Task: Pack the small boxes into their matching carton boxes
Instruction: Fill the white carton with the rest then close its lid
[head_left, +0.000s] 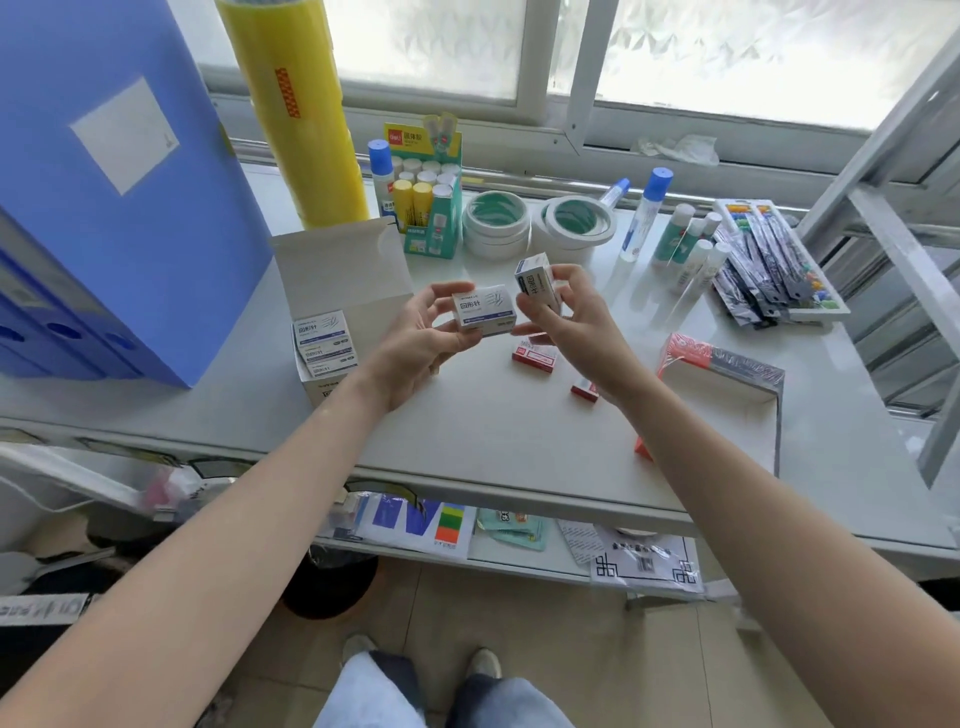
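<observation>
White small box (485, 312) is lying flat in left hand (415, 343), its matching white carton (332, 332) just left; right hand (566, 322) is gripping another upright.

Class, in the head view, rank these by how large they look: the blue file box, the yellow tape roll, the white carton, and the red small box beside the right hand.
1. blue file box, though it sits nearest
2. yellow tape roll
3. white carton
4. red small box

small box in my left grip (484, 310): printed card, smooth, slight sheen
white carton (340, 291): matt paperboard
bench (498, 426): smooth, glossy white
yellow tape rolls (296, 109): shiny plastic film
blue folder (104, 171): matt plastic
</observation>
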